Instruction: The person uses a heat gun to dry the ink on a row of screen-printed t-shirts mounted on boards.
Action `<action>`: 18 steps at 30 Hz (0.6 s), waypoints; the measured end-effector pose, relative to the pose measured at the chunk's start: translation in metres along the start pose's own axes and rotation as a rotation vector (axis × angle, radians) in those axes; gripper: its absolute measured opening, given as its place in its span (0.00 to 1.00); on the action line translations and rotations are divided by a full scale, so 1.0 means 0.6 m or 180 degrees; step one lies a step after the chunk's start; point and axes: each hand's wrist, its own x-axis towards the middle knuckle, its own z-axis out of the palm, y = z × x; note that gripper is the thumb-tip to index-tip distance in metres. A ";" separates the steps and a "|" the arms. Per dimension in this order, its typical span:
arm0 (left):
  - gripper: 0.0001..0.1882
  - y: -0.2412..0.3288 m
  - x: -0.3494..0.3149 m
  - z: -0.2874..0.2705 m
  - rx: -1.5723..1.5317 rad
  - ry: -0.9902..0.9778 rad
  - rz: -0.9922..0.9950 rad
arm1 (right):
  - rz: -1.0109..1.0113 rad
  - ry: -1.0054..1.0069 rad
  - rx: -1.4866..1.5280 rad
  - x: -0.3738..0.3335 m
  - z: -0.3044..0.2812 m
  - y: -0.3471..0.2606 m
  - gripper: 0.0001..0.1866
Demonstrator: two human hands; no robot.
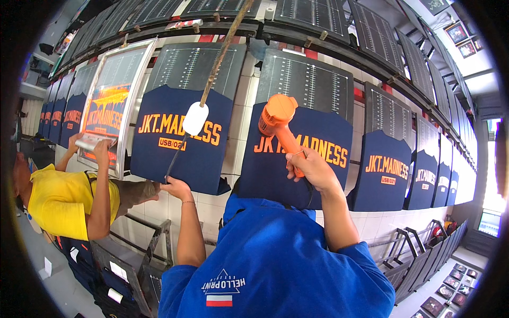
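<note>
My right hand [313, 168] is wrapped round the handle of an orange hair dryer [281, 114]. The dryer is held over a navy shirt panel [323, 183] with orange lettering, and hides part of the print. At the left, my left hand [176, 190] is closed on a thin black cord [176, 158]. The cord runs up to a white oval socket piece [196, 119], which hangs on a long brownish line in front of another printed navy panel [151, 153]. The tips of my left fingers are partly hidden.
Dark printing boards with white scale marks [305, 71] stand in rows. More printed panels [387, 169] continue to the right. At the left, a person in a yellow shirt [69, 196] holds a squeegee [95, 142] against a framed screen [130, 95]. Metal racks [151, 238] stand nearby.
</note>
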 end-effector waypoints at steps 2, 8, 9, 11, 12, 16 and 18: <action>0.25 -0.005 0.004 0.001 -0.0008 -0.0022 0.0016 | -0.0015 0.0002 0.0019 -0.001 0.000 -0.001 0.14; 0.26 -0.020 0.015 0.000 0.0149 -0.0024 -0.0063 | 0.0199 -0.0487 -0.0134 -0.026 -0.002 0.005 0.16; 0.26 -0.020 0.018 -0.002 0.0132 -0.0009 -0.0062 | 0.0193 -0.0533 -0.0080 -0.031 -0.001 0.010 0.16; 0.26 -0.010 0.009 -0.001 0.0116 -0.0049 -0.0061 | 0.0184 -0.0508 -0.0150 -0.038 0.000 0.008 0.16; 0.26 -0.005 0.003 0.001 0.0156 -0.0041 -0.0069 | 0.0149 -0.0358 -0.0248 -0.041 0.000 0.006 0.15; 0.26 0.002 0.004 0.000 0.0157 -0.0085 -0.0032 | -0.0022 0.0196 -0.0247 -0.035 0.001 0.014 0.14; 0.26 -0.004 0.006 0.000 0.0119 -0.0126 -0.0050 | -0.0054 0.0328 -0.0005 -0.032 -0.005 0.016 0.14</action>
